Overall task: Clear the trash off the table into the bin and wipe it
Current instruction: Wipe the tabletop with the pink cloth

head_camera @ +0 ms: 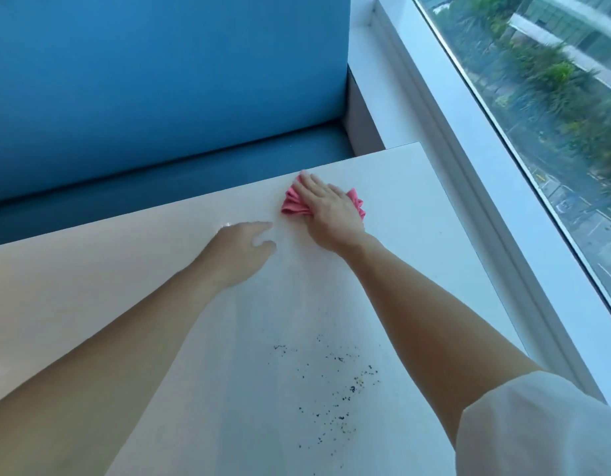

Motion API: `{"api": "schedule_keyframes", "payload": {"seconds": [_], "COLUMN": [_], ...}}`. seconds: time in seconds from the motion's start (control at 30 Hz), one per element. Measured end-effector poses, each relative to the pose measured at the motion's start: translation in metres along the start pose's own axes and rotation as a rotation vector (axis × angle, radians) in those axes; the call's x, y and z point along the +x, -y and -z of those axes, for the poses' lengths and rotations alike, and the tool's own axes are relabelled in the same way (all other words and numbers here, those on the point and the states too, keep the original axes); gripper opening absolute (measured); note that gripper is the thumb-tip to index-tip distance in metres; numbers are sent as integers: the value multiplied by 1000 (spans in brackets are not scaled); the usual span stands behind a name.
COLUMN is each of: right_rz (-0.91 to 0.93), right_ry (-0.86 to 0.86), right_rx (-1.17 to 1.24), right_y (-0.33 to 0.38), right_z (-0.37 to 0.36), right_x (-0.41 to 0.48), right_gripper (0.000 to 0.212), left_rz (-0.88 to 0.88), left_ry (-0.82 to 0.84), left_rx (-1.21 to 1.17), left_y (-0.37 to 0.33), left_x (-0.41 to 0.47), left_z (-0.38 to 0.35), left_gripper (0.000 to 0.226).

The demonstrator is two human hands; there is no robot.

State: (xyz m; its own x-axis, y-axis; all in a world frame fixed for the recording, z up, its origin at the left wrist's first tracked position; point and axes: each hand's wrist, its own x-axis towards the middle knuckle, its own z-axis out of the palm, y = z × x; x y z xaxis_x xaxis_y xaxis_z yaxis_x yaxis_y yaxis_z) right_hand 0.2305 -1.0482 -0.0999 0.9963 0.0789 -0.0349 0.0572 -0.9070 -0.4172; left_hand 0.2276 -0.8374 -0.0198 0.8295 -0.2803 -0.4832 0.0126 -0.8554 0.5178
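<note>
A crumpled pink cloth lies near the far edge of the pale table. My right hand presses flat on the cloth with straight fingers, so most of the cloth is hidden under the palm. My left hand hovers or rests just left of it with relaxed fingers, holding nothing. Small dark crumbs are scattered on the table close to me, between my forearms.
A blue bench seat and its blue backrest lie beyond the table's far edge. A white window sill and frame run along the right side, with glass beyond. No bin is in view.
</note>
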Motion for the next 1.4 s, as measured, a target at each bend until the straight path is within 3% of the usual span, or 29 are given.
{"api": "schedule_keyframes", "payload": {"seconds": [0.07,0.13,0.37,0.63,0.73,0.83,0.93,1.03,1.1,1.17,1.23,1.4], "right_rz": [135,248,353,384,224,-188,-560,-688,-714,-762,-779,-541], "right_ry": [33,63,106,178,142,39,-274,-601,-733,-762,-675,-313], "right_rx": [24,33,122,187,389,844,1138,1307,1165,848,546,249], "right_y": [12,20,55,92,100,106,84,39,4,-38,-72,-111], "right_z": [-10,-19,-31,-46,-38,-2,41,81,106,119,117,80], "right_x": [-7,-22,-137,-244,-250,-243,-224,-199,-183,-170,-162,-157], "right_gripper": [65,61,57,54,50,35,30,35,32,24,28,47], "left_rz": [-12,-42,-126,-180,-209,-220,-196,-144,-106,-92,-110,-128], "left_ry": [-205,-295,-180,-113,-75,-97,-53,155,232,243,255,286], "left_rx": [-20,32,86,45,54,39,81,317,481,543,574,653], "left_y": [22,46,83,66,51,29,5,-13,-17,-20,-23,-27], "left_x": [-9,-22,-54,-82,-88,-82,-60,-36,-26,-20,-18,-15], "left_z": [5,4,-25,-49,-54,-51,-47,-56,-65,-66,-61,-56], "left_gripper": [42,39,39,42,45,47,50,55,58,60,61,62]}}
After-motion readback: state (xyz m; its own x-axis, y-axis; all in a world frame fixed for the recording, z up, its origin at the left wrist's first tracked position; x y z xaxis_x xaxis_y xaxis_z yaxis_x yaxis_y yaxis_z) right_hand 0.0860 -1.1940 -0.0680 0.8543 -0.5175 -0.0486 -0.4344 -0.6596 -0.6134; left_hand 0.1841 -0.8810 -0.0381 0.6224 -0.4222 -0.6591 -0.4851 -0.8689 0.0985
